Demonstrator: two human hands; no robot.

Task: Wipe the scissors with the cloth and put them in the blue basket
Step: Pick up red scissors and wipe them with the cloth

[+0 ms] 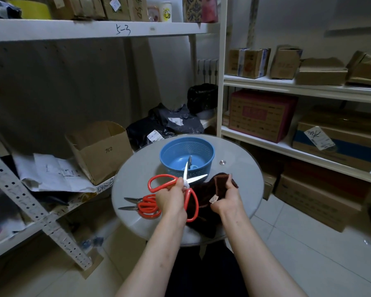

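Gripping the open red-handled scissors (196, 178) at their pivot, the left hand (171, 198) is holding them over the round table's (240, 168) middle, blades spread just before the blue basket (186, 146) near the far edge. The right hand (228, 197) is clutching the dark brown cloth (214, 185), touching the scissors. Spare red scissors (147, 205) are lying by the left edge.

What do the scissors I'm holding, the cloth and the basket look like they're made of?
The held scissors: blades look like bright polished steel, glinting pale; red handles look like glossy plastic, possibly coated metal. The cloth: dark brown, soft matte fabric, draping in folds with a sewn tag. The basket: blue moulded plastic, with fine perforated walls.
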